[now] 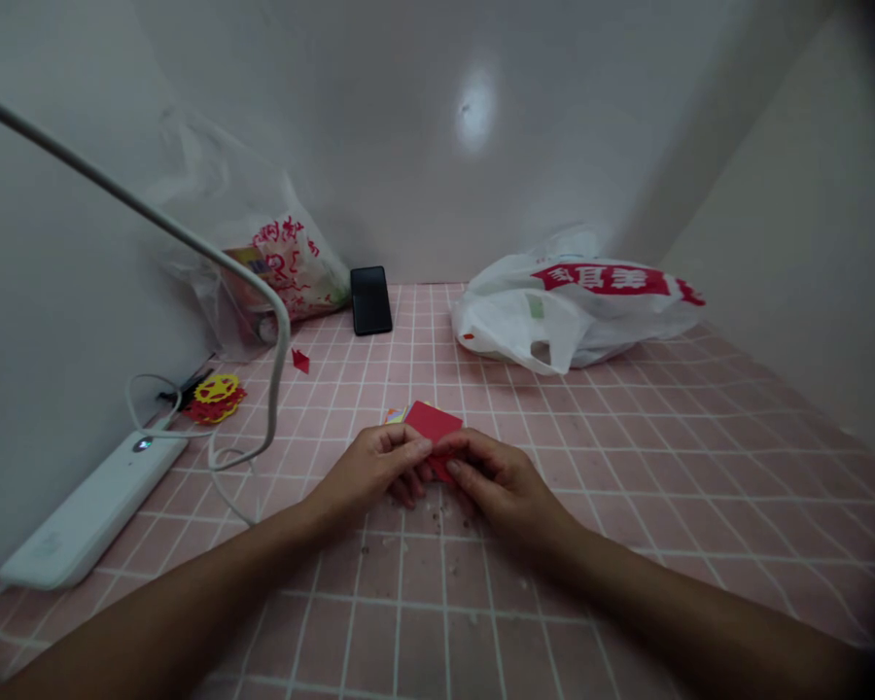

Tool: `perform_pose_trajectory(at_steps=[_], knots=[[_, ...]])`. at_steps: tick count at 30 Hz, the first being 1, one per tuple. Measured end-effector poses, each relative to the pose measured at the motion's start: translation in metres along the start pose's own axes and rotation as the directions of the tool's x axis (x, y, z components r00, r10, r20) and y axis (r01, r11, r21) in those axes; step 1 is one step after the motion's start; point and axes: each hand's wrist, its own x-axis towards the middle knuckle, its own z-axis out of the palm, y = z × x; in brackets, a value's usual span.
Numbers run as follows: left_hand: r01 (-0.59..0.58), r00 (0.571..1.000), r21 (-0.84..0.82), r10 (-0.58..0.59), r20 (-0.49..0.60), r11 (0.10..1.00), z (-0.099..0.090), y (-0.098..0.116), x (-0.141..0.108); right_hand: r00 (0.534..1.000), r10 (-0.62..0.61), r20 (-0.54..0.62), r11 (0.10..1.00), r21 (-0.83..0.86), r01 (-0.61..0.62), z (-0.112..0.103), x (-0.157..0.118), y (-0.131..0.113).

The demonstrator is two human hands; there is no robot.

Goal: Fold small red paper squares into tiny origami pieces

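Both hands meet over the middle of the table around red paper. My left hand (pixel 394 462) has its thumb and forefinger closed on the left side of a piece of red paper (pixel 438 469). From the other side, my right hand (pixel 492 472) pinches the same piece between thumb and fingers. Just beyond the fingertips lies a flat red paper square (pixel 432 419), with yellow and pale coloured sheets (pixel 396 415) showing under its left edge. The fingers hide much of the held paper, so its folds cannot be made out.
Yellow and red paper cutouts (pixel 217 397) lie left, near a white power strip (pixel 91 510). A grey cable (pixel 190 241) arches across the left. A small red scrap (pixel 300 361), a black phone (pixel 371 300), a clear bag (pixel 292 262) and a white bag (pixel 576 306) lie farther back.
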Motion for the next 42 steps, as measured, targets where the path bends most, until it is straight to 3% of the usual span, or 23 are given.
perform_pose_trajectory(at_steps=[10,17,21,26,29,32,36,39,42], knots=[[-0.113,0.993,0.164,0.115,-0.004,0.98,0.0009,0.0017,-0.0004,0.999,0.001,0.032,0.98,0.199,-0.007,0.0025,0.0011,0.0063],[-0.118,0.993,0.241,0.109,0.051,0.963,-0.0022,0.0008,-0.0007,1.0,-0.01,0.026,0.987,0.162,0.006,0.003,0.0002,0.0021],[-0.114,0.993,0.215,0.103,0.062,0.97,-0.0015,-0.0006,-0.0009,0.998,-0.01,0.056,0.977,0.214,-0.003,0.0036,0.0004,0.0024],[-0.099,0.995,0.15,0.1,-0.003,0.984,-0.0016,0.0008,-0.0006,0.998,0.054,-0.043,0.976,0.215,-0.043,-0.0017,0.0061,0.0047],[-0.077,0.996,0.193,0.083,-0.023,0.978,-0.0011,0.0033,-0.0013,0.998,0.035,-0.056,0.988,0.155,-0.026,-0.0043,0.0072,0.0026],[-0.094,0.993,0.272,0.109,-0.04,0.958,-0.0004,0.005,-0.0022,0.997,-0.065,-0.033,0.998,0.002,0.065,-0.0042,0.0047,0.0009],[-0.053,0.998,0.299,0.043,0.041,0.953,0.0006,0.0024,-0.0022,0.992,-0.127,0.013,0.986,-0.112,0.127,-0.0021,0.0006,0.0017],[-0.06,0.997,0.225,0.046,0.066,0.973,0.0024,0.0003,-0.0026,0.993,-0.117,-0.003,0.992,-0.041,0.117,-0.0024,0.0018,0.0025],[-0.059,0.998,0.148,0.059,0.001,0.987,0.005,0.0011,-0.0035,0.999,-0.037,-0.032,0.991,0.13,0.041,-0.0044,0.0062,0.0022]])
